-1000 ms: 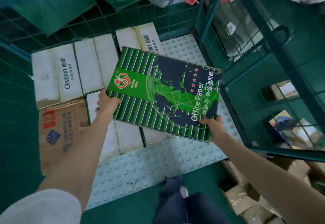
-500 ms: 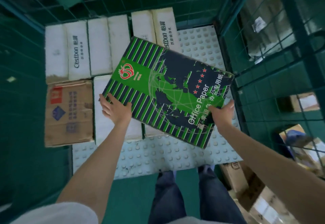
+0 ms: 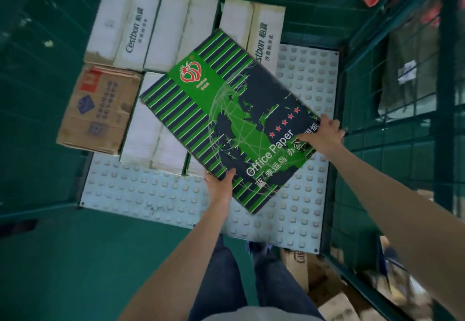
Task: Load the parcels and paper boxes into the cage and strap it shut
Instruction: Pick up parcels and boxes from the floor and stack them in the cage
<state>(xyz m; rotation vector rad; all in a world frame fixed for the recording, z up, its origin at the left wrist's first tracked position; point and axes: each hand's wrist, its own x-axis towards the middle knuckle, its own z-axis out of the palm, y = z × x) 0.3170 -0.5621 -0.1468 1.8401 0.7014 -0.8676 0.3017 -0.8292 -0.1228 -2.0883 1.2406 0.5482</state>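
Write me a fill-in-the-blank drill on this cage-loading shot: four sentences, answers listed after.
1. The left hand and right hand hold a green striped box printed "Office ____".
2. The stars printed on it are ____.
3. The white boxes at the back of the cage carry the brand ____.
4. The brown cardboard box lies on the cage's ____ side.

Missing words: Paper; red; Cestbon; left.
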